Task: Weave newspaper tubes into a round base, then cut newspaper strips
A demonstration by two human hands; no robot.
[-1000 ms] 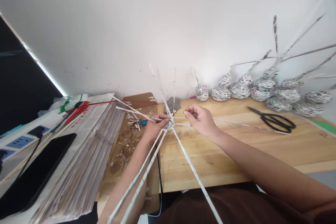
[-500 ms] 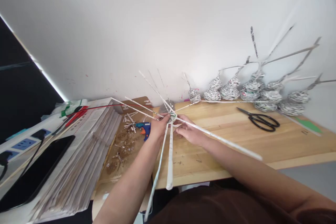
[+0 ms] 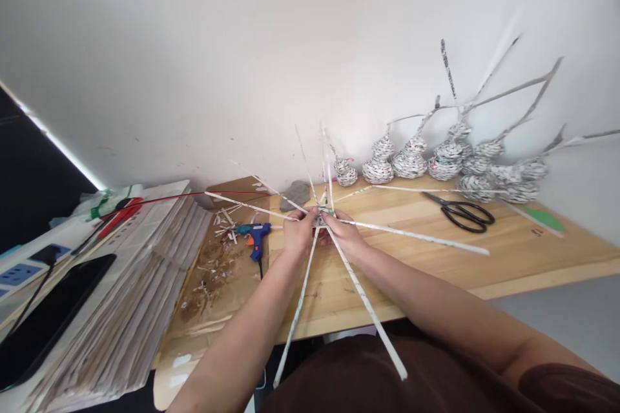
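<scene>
A star-like piece of rolled paper sticks (image 3: 365, 300) spreads out in all directions from a small woven centre above the wooden table. My left hand (image 3: 301, 229) is closed on the left side of that centre, its thumb on top. My right hand (image 3: 346, 235) grips the right side, close beside the left. Two sticks point toward my body, one reaches far to the right, and others fan out to the left and toward the wall. The fingers under the centre are mostly hidden.
Several woven paper gourd shapes (image 3: 409, 160) stand along the wall. Black scissors (image 3: 467, 214) lie on the table (image 3: 411, 219) at right. A blue glue gun (image 3: 259, 239) rests on scrap-strewn cardboard (image 3: 194, 303). At left are stacked newspapers (image 3: 130, 290), a phone (image 3: 58, 316) and a power strip (image 3: 24, 271).
The paper piece has turned in my hands, so its sticks point in different directions. My right hand has closed in on the centre. The view has shifted slightly to the right.
</scene>
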